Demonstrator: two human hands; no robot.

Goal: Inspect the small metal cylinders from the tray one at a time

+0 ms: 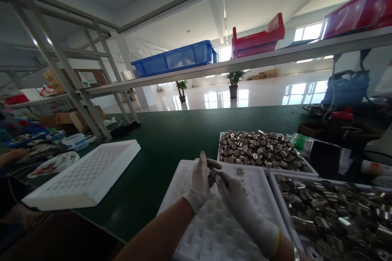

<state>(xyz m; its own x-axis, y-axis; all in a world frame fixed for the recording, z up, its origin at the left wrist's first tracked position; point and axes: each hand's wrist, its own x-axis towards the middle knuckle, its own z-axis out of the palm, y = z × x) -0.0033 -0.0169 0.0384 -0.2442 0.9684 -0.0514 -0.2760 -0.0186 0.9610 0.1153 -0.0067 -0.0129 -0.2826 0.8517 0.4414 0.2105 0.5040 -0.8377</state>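
My left hand, in a whitish glove, is closed around a small round metal part with a hole in its face. My right hand, gloved too, grips the same part from the right with thumb and fingers. Both hands are above a white plastic tray with rows of recesses. One shiny metal part sits in that tray near its far right corner, with a few small dark pieces close by. Glove fingers hide much of the held part.
Two bins of loose metal parts, a far one and a near one, stand right of the tray. White stacked trays lie left on the green table. A shelf carries blue and red bins. Another person's hand shows far left.
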